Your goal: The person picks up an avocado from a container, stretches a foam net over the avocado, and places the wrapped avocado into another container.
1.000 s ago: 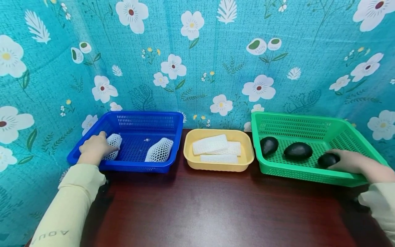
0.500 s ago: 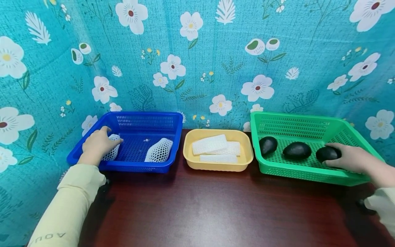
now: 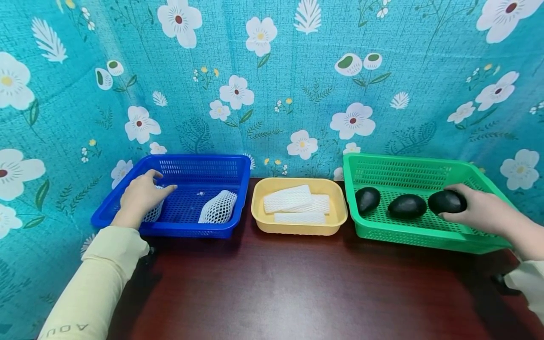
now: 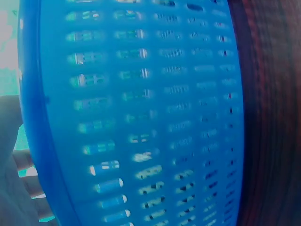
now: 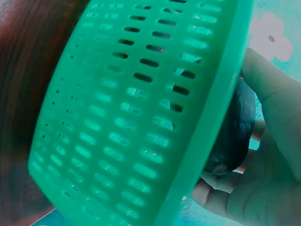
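My right hand grips a dark avocado over the near right part of the green basket. Two more avocados, a left one and a middle one, lie on that basket's floor. In the right wrist view, fingers and thumb wrap round the held avocado behind the basket rim. My left hand hovers over the left side of the blue basket, fingers loosely bent and spread. Beneath it, a white foam-netted piece is mostly hidden. A second netted piece lies at the basket's right.
Between the baskets stands a yellow tray holding several flat white foam net sleeves. All three containers sit along the back of a dark wooden table. A blue flowered curtain hangs close behind them.
My right hand has lifted the avocado up and slightly left from the basket floor. My left hand has let go of the netted piece and risen a little, up and to the right.
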### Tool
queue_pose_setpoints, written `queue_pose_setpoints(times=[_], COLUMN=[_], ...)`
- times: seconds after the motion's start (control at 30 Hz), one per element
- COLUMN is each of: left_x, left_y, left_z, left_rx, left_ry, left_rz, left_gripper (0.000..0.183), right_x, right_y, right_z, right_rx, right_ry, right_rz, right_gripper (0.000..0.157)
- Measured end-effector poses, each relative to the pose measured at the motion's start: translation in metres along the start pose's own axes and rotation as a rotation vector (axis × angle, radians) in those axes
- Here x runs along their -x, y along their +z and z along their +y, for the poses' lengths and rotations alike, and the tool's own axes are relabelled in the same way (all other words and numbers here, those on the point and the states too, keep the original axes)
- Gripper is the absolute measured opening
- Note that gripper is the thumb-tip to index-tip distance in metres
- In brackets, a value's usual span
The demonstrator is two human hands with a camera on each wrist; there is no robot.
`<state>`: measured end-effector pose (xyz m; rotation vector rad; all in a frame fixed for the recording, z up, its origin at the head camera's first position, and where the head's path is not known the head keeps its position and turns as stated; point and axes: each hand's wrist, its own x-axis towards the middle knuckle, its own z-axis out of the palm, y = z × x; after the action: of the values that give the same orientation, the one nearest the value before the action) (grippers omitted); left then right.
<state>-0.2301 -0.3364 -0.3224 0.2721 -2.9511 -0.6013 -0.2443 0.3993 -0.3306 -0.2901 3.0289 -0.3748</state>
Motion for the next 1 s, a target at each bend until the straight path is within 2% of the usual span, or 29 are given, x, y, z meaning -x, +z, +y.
queue_pose_setpoints(times=[0.37, 0.6, 1.0], left_x=[-0.003, -0.003, 0.003], left_y=[0.002, 0.005, 0.014], left_z=[0.017, 0.03, 0.059], left_rx=[0.025, 0.048, 0.088], left_ry=[0.055, 0.099, 0.235], left_rz=[-0.034, -0.05, -0.049], left_gripper=[0.075, 0.067, 0.061], right_x=[0.001, 0.004, 0.009], right_y=[-0.006, -0.01, -0.008], right_z=[-0.029, -0.048, -0.081], right_rx=[0.023, 0.017, 0.006], right_ry=[-0.077, -0.129, -0.179], right_rz=[0.051, 0.058, 0.147], right_gripper=[0.078, 0.079, 0.079])
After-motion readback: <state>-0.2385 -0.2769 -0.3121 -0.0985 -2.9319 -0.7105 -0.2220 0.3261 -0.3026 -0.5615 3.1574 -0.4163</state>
